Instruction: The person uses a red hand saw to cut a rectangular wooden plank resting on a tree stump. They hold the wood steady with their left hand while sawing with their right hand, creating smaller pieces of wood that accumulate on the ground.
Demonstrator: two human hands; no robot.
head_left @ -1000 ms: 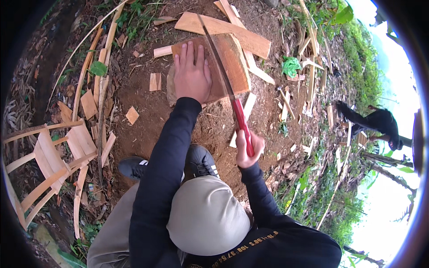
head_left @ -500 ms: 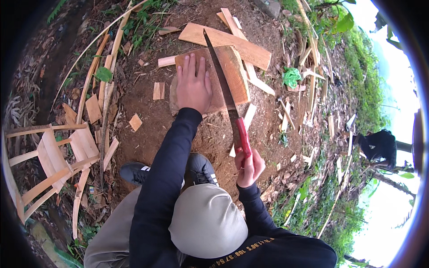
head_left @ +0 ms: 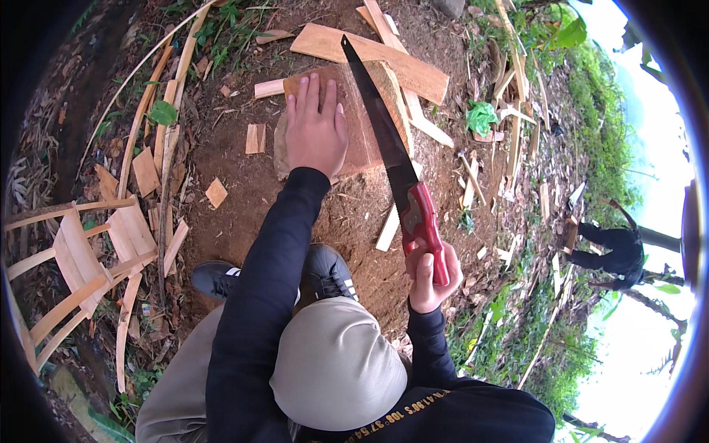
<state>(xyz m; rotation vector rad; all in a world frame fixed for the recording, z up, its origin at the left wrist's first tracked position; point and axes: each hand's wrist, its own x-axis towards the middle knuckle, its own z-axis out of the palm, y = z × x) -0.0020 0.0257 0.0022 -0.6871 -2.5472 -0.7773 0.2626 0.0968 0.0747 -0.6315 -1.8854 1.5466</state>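
My left hand (head_left: 316,136) lies flat on a reddish-brown piece of wood (head_left: 358,125), its fingers pointing away from me. My right hand (head_left: 434,284) is wrapped round the red handle of a handsaw (head_left: 385,125). The long dark blade slants away and to the left over the right part of the wood. Whether its teeth touch the wood, I cannot tell. Beneath and beside that wood is a rough block, largely hidden by my hand and the blade.
A wide plank (head_left: 421,74) lies across other strips beyond the block. At left stands a slatted wooden frame (head_left: 77,251). Small offcuts (head_left: 216,193) are scattered on the soil. A green plastic bag (head_left: 481,117) lies at right, and another person (head_left: 620,251) is farther off.
My right hand has drawn the saw back toward me and to the right, showing more of the handle. My left hand stays on the wood. The person at right has changed posture.
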